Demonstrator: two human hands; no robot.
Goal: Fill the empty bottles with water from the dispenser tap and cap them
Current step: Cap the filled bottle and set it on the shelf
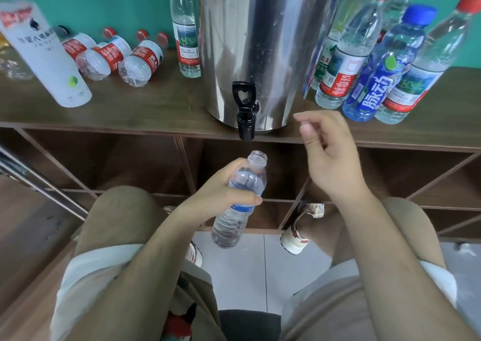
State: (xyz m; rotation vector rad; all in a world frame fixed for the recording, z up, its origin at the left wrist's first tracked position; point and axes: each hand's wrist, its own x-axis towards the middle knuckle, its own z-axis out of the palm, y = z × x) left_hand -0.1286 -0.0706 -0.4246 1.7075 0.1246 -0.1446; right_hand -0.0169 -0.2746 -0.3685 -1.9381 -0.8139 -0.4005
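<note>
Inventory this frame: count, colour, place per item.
dispenser: 1, steel, centre of shelf top
tap: 1, black, dispenser base front
shelf: 1, brown wood, across view
lying bottles: at least 3, red labels, shelf left
white bottle: 1, white, shelf far left
standing bottle: 1, clear, just left of dispenser
capped bottles: at least 5, red, blue, green caps, right of dispenser
open bottle: 1, clear, blue label, below tap
shoes: 2, white and red, floor
left hand: grips open bottle
right hand: raised beside tap, holds nothing seen
</note>
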